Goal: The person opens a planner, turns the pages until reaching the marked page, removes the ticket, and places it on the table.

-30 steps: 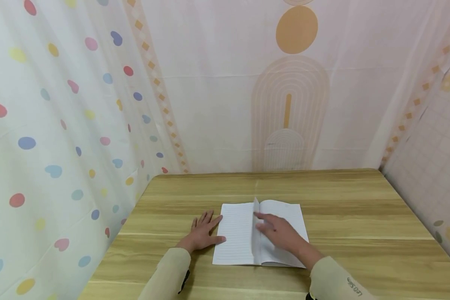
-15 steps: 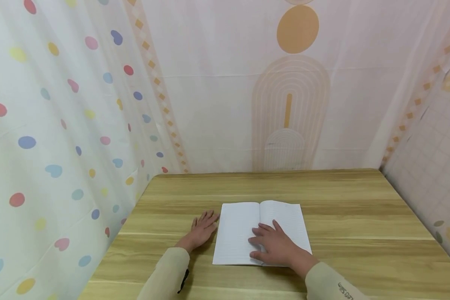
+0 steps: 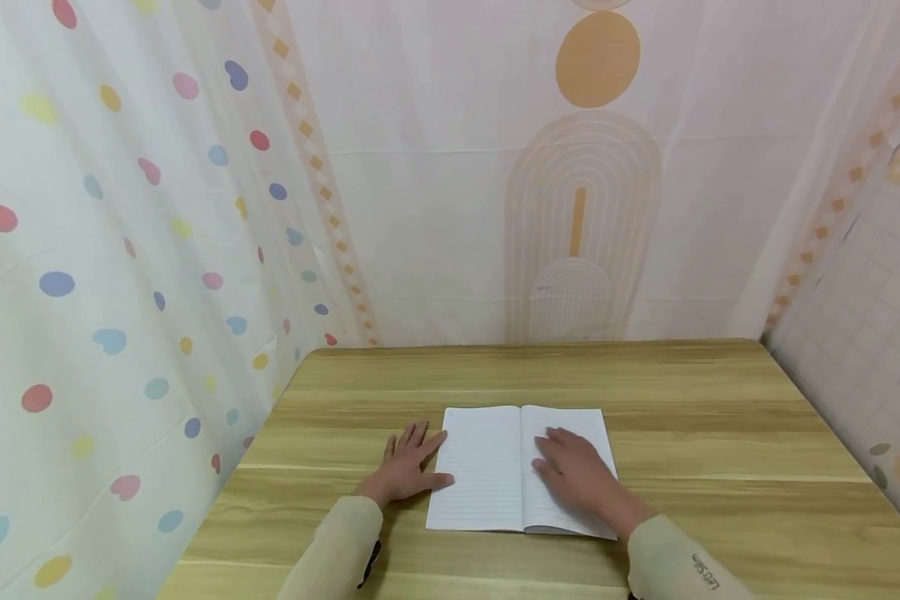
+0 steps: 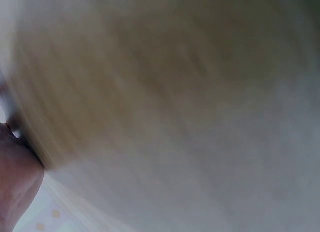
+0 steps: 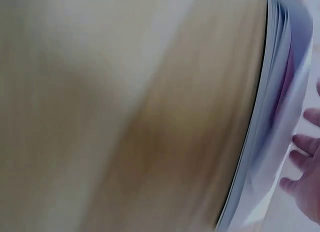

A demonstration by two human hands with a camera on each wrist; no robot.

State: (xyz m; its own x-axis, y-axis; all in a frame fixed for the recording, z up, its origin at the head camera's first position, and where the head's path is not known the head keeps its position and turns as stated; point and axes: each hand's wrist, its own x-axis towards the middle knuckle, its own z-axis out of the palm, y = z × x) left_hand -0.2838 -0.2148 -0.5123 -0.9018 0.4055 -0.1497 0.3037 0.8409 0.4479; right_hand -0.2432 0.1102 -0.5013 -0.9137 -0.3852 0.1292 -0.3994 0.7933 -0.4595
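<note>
A lined notebook (image 3: pixel 480 467) lies spread flat on the wooden table, and the near edge of its right side lifts slightly. My left hand (image 3: pixel 401 473) rests on the table along the notebook's left side, fingers spread, with the thumb on the left page's edge. Over the right page is my right hand (image 3: pixel 581 475), its fingers loosely bent toward the spine and nothing seen gripped in them. The right wrist view shows the stacked sheets (image 5: pixel 265 122) edge-on, with fingers (image 5: pixel 302 142) beside them. Only a blurred part of a hand (image 4: pixel 17 182) appears in the left wrist view.
The wood-grained table (image 3: pixel 720 467) extends around the notebook on all sides. Behind it hangs a pale patterned curtain (image 3: pixel 435 208), and a dotted curtain (image 3: pixel 120 250) runs along the left. A checked curtain (image 3: pixel 885 292) borders the right side.
A page that stood upright at the spine was laid over to the left. My right hand went to the middle, then back over the right page. The left thumb lifted off and returned.
</note>
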